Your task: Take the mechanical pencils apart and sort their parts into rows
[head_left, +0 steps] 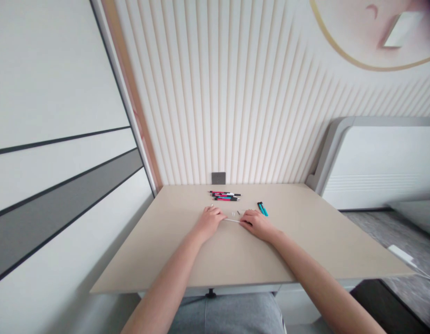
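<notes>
Both my hands rest on a beige table. My left hand and my right hand have their fingers curled, and between them runs a thin white stick-like part, each hand pinching one end of it. Just beyond the hands lie a few tiny small parts, too small to name. Farther back lies a bunch of pink, teal and black pens. To the right of my right hand lies a teal pen barrel beside a black one.
A ribbed white wall with a grey socket plate stands behind the table. A white and grey cupboard side runs along the left. A white padded headboard stands to the right, with grey carpet below it.
</notes>
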A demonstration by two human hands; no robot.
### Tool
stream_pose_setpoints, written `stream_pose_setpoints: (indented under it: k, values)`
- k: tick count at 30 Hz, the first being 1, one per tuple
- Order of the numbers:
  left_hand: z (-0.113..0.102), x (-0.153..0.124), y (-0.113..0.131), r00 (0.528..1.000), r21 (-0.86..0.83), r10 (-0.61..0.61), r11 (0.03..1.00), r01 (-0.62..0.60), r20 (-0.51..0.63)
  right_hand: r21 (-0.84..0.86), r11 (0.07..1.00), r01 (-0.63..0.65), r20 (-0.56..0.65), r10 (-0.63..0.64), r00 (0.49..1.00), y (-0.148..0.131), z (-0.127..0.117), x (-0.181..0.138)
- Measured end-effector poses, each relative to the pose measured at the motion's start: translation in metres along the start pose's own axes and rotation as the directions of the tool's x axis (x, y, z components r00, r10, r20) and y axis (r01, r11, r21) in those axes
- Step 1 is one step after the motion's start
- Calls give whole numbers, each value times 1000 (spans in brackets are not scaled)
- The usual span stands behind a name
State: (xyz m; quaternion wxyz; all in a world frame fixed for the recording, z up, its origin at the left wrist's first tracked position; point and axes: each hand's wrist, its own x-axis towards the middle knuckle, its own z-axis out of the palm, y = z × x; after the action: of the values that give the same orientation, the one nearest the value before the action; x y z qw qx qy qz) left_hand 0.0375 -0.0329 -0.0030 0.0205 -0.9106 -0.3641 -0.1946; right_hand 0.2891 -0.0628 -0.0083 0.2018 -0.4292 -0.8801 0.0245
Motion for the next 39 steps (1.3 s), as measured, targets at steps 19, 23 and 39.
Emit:
stream_pose_setpoints:
  k: [19, 23, 39]
  values:
    - [-8, -12, -43, 739, -38, -663, 746, 664, -121, 48, 997, -53, -4, 53, 999, -1, -5, -1]
    - [-6, -11, -35, 733, -7, -678, 734, 679, -45, 62, 997, -56, -6, 57, 998, -2, -6, -1]
    - [-13, -8, -14, 859, 98, -504, 863, 496, 88, 81, 994, -75, -13, 76, 997, -1, -6, -1]
